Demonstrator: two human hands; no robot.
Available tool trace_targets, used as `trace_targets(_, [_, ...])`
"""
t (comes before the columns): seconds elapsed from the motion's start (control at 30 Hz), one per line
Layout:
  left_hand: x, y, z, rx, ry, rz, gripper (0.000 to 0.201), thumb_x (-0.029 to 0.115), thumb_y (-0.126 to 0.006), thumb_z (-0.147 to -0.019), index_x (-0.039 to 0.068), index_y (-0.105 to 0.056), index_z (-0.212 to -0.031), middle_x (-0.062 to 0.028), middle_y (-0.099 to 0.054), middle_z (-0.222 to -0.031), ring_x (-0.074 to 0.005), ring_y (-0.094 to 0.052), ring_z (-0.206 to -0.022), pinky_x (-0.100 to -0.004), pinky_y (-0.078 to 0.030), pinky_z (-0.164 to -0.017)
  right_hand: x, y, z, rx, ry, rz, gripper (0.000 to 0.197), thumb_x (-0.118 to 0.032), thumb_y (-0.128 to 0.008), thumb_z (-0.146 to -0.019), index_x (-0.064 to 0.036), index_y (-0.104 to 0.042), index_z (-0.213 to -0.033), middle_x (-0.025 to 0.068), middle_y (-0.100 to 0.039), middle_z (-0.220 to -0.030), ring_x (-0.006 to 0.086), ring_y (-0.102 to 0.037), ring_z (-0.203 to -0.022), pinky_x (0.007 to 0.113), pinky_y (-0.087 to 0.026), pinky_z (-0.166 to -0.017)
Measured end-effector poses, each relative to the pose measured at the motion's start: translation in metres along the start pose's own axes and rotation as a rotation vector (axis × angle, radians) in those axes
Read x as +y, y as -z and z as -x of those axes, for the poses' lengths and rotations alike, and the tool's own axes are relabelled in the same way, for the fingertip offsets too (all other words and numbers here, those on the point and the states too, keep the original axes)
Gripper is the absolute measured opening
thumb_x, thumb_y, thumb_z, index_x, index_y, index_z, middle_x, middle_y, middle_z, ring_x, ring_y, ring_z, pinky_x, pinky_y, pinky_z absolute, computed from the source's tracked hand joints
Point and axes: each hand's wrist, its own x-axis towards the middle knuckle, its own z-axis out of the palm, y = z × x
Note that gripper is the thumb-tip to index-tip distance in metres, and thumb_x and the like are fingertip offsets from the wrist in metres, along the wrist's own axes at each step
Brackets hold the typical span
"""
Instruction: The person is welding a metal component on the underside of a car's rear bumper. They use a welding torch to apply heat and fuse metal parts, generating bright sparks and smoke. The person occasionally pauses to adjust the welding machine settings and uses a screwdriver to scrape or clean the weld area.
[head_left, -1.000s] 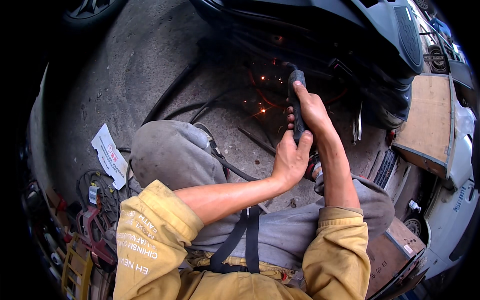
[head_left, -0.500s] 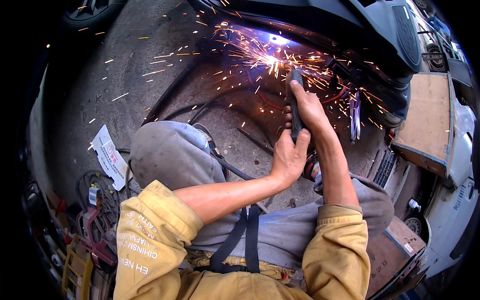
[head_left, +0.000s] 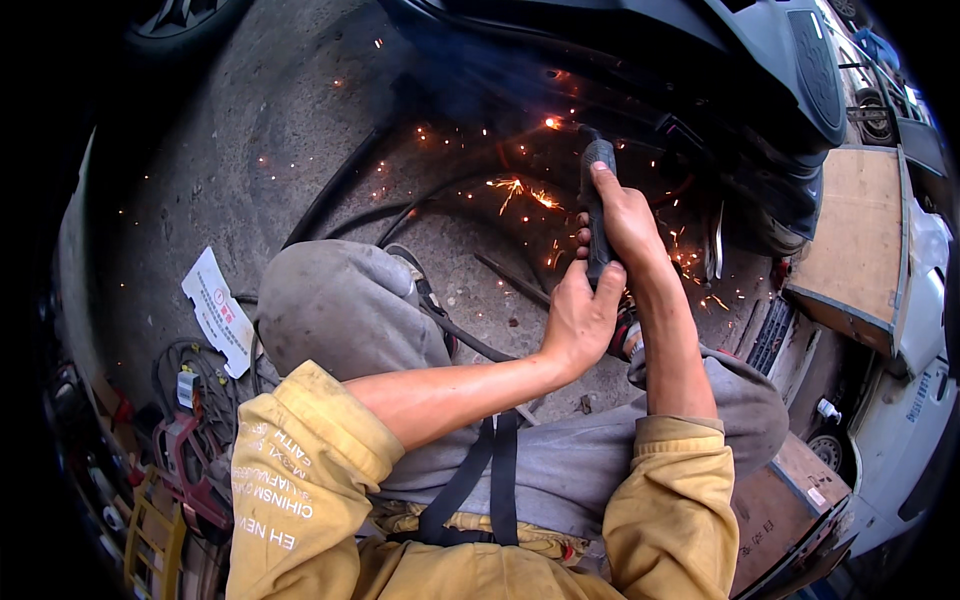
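Note:
Both my hands are wrapped around the black handle of a welding torch [head_left: 598,225]. My right hand [head_left: 628,222] grips its upper part, thumb laid along the handle. Below, my left hand [head_left: 580,318] closes around the lower end. The torch points away from me, under the edge of a dark vehicle body panel [head_left: 640,45]. An orange spot [head_left: 551,123] glows just left of the torch's front end, whose nozzle is hard to make out in shadow. Scattered sparks [head_left: 525,193] fall to the concrete floor, and bluish smoke hangs below the panel.
Black cables [head_left: 345,185] curve over the floor in front of my bent knees. A white printed sheet [head_left: 218,312] lies to the left, near tangled cables and a dark red frame [head_left: 190,470]. Wooden boxes [head_left: 850,235] stand on the right; a tyre [head_left: 185,30] is at the far left.
The bright white-blue arc and its dense spray of sparks have died down to a small orange glow and scattered sparks. Smoke now shows. My hands and the torch have barely shifted.

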Motion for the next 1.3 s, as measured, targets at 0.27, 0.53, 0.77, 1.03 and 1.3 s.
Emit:
trace_targets(0.27, [0.0025,0.0,0.0017,0.023,-0.047,-0.009,0.055,0.045,-0.053,-0.098,-0.008,-0.056,-0.111,-0.0238,-0.066,-0.094,-0.0377,-0.066,-0.092,-0.0431,-0.049,-0.083,-0.0002,-0.001,0.0002,-0.026,-0.018,0.0,0.057,-0.053,-0.053,-0.097,0.003,-0.056,-0.09,0.0074,-0.057,-0.072,0.0164,-0.058,-0.054,0.033,-0.053,-0.048])
trace_targets(0.53, [0.0016,0.0007,0.0004,0.039,-0.034,-0.025,0.055,0.044,-0.053,-0.098,-0.009,-0.056,-0.111,-0.0259,-0.066,-0.095,-0.0385,-0.066,-0.094,-0.0428,-0.049,-0.083,-0.0052,-0.0047,0.0035,-0.042,-0.053,-0.004,0.052,-0.053,-0.053,-0.097,-0.0017,-0.055,-0.092,0.0034,-0.055,-0.067,0.0131,-0.053,-0.05,0.03,-0.049,-0.048])
trace_targets(0.77, [-0.0002,0.001,-0.0008,0.027,-0.011,0.009,0.054,0.043,-0.054,-0.098,-0.01,-0.055,-0.111,-0.0266,-0.066,-0.096,-0.0388,-0.066,-0.095,-0.0428,-0.049,-0.084,-0.0022,-0.0032,-0.0015,-0.052,-0.036,-0.01,0.058,-0.052,-0.052,-0.097,0.0044,-0.055,-0.089,0.009,-0.056,-0.073,0.0174,-0.059,-0.055,0.033,-0.054,-0.047])
trace_targets(1.03, [0.0001,0.0017,-0.0006,0.04,-0.026,-0.04,0.056,0.045,-0.053,-0.097,-0.009,-0.055,-0.112,-0.0267,-0.065,-0.098,-0.0414,-0.065,-0.096,-0.0439,-0.048,-0.085,-0.0017,-0.0047,-0.0014,-0.037,-0.001,0.025,0.058,-0.053,-0.052,-0.097,0.0036,-0.056,-0.083,0.0083,-0.055,-0.067,0.0181,-0.057,-0.05,0.034,-0.052,-0.044])
trace_targets(1.3, [-0.0023,0.0018,-0.0011,0.031,0.005,-0.027,0.056,0.046,-0.053,-0.097,-0.008,-0.055,-0.112,-0.0255,-0.066,-0.095,-0.0399,-0.066,-0.092,-0.0441,-0.049,-0.082,0.0001,-0.0023,-0.0042,-0.074,-0.022,0.004,0.056,-0.052,-0.052,-0.097,0.0028,-0.056,-0.085,0.0089,-0.056,-0.069,0.0182,-0.059,-0.052,0.034,-0.053,-0.045])
